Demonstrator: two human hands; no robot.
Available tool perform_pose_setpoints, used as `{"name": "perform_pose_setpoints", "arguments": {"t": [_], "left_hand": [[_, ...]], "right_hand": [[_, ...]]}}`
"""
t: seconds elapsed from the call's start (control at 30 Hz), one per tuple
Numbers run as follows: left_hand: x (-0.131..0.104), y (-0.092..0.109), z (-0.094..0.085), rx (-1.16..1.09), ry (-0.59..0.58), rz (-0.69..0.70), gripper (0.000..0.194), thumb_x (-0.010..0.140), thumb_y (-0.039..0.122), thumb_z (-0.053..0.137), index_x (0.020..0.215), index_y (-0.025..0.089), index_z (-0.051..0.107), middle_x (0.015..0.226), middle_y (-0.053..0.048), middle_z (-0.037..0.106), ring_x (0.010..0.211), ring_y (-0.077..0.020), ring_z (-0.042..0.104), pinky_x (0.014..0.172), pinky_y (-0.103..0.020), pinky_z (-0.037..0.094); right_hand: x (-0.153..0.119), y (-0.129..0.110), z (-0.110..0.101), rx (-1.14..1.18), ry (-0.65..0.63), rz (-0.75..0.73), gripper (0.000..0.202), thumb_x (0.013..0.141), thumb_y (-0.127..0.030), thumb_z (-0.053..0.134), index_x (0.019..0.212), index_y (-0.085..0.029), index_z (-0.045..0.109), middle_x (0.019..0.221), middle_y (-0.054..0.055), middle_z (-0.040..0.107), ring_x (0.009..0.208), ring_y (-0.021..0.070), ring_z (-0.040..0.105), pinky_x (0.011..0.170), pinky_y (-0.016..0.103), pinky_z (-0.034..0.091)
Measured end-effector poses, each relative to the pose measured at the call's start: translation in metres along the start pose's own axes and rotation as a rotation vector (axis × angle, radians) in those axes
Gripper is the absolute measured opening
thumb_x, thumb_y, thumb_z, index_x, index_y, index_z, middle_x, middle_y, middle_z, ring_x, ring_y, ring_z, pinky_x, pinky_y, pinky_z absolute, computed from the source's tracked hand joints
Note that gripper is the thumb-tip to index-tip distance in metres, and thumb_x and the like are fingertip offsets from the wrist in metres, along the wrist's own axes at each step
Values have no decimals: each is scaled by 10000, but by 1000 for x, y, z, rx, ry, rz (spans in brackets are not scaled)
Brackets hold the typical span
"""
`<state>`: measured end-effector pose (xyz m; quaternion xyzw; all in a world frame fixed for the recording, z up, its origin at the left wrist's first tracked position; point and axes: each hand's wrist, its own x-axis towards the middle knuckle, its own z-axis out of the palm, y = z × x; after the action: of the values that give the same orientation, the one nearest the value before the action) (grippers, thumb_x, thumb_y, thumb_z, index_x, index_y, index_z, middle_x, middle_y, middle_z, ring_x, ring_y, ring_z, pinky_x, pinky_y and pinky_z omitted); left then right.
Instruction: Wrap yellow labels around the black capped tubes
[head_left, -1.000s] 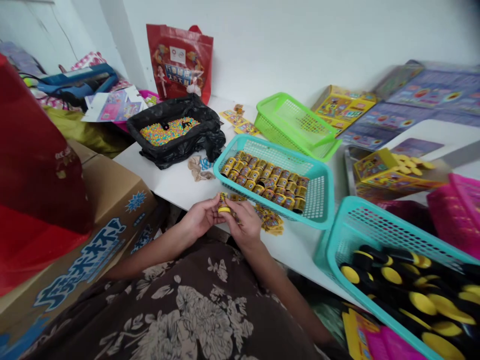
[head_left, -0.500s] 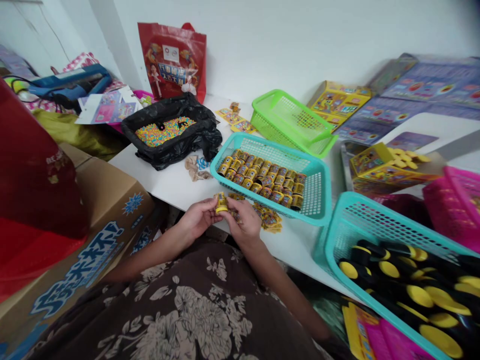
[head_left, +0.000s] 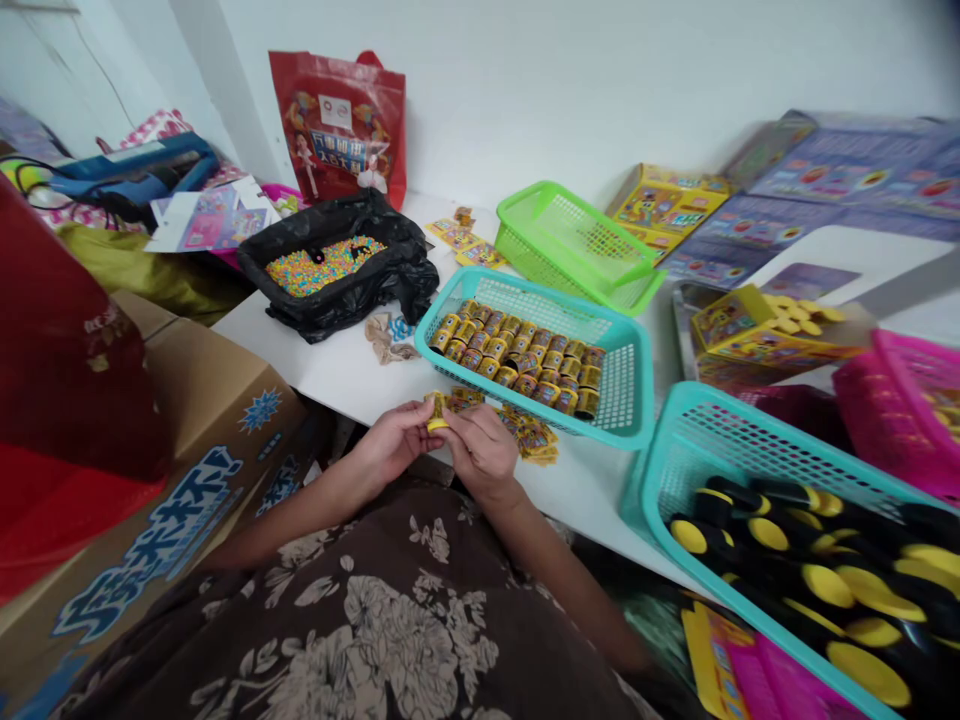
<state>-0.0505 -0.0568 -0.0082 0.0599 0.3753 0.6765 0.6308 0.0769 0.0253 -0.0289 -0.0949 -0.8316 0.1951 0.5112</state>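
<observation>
Between my two hands, over the table's front edge, is a small cylindrical container point(head_left: 437, 412) with a yellow printed label and a yellow lid at its lower end. The fingers of my left hand point(head_left: 397, 435) pinch it from the left. My right hand point(head_left: 481, 447) is closed on its right side, fingers bent over it. Flat printed yellow labels point(head_left: 531, 436) lie in a loose pile just beyond my right hand. Behind them a turquoise basket point(head_left: 634, 390) holds rows of similar labelled containers point(head_left: 525, 360) lying on their sides.
A bin lined with black plastic point(head_left: 409, 235) holds colourful beads. At right, another turquoise basket point(head_left: 675, 450) contains black containers with yellow lids. A green basket point(head_left: 517, 215), yellow boxes point(head_left: 667, 200) and a red bag point(head_left: 337, 130) stand behind. A cardboard box point(head_left: 210, 420) is at left.
The fingers of my right hand have folded further over the container, covering more of it. The whole view has shifted slightly; the baskets and the bin look undisturbed.
</observation>
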Motion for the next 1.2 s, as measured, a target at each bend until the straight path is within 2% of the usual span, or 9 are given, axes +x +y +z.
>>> {"name": "perform_pose_setpoints", "arguments": {"t": [0.07, 0.23, 0.43, 0.57, 0.77, 0.97, 1.07, 1.2], "left_hand": [[-1, 0, 0, -15, 7, -3, 192, 727, 261, 793, 811, 123, 687, 767, -28, 679, 666, -125, 621, 675, -261, 499], [-2, 3, 4, -61, 48, -4, 151, 762, 240, 759, 845, 130, 695, 751, -29, 693, 632, -124, 618, 622, -246, 483], [-1, 4, 7, -49, 36, -7, 130, 782, 238, 738, 836, 127, 697, 750, -37, 698, 643, -126, 626, 663, -254, 495], [1, 0, 7, -62, 40, -13, 116, 752, 204, 760, 801, 127, 688, 736, -31, 691, 641, -126, 623, 662, -256, 494], [-1, -2, 4, -34, 6, -10, 137, 745, 197, 764, 816, 102, 694, 747, -51, 695, 649, -129, 630, 653, -247, 490], [-3, 5, 4, -45, -48, -52, 134, 787, 216, 714, 867, 109, 702, 776, -56, 698, 671, -149, 634, 673, -282, 497], [-1, 6, 5, -21, -51, -28, 183, 794, 281, 721, 888, 126, 704, 785, -47, 692, 664, -144, 619, 653, -276, 485], [1, 1, 6, 30, 18, -2, 180, 748, 264, 774, 828, 120, 701, 736, -34, 672, 623, -115, 594, 640, -245, 468]], "right_hand": [[-1, 1, 1, -6, 3, 3, 198, 868, -189, 667, 1063, -197, 700, 810, 66, 696, 742, 197, 624, 684, 368, 552], [-4, 1, 2, -16, 28, 166, 262, 876, -255, 670, 1132, -198, 656, 919, 84, 707, 855, 218, 657, 744, 377, 562], [-4, 0, 3, -38, 2, 119, 275, 896, -223, 629, 1166, -200, 676, 922, 93, 713, 865, 226, 666, 750, 384, 568], [-3, 0, 4, 0, 28, 113, 264, 892, -200, 630, 1150, -207, 691, 873, 78, 707, 790, 208, 648, 705, 371, 565], [1, 1, -1, -24, 34, -20, 265, 867, -132, 644, 1119, -192, 699, 818, 73, 713, 741, 198, 632, 705, 372, 555], [2, -3, -4, 17, 42, 166, 263, 893, -217, 634, 1150, -220, 693, 913, 77, 725, 820, 206, 672, 719, 366, 568], [1, -3, -2, 15, 23, 102, 276, 890, -201, 634, 1158, -229, 694, 917, 79, 732, 833, 214, 675, 733, 383, 569], [0, -1, 1, -12, 19, 43, 281, 891, -177, 627, 1162, -219, 686, 881, 77, 720, 800, 209, 652, 712, 382, 565]]}}
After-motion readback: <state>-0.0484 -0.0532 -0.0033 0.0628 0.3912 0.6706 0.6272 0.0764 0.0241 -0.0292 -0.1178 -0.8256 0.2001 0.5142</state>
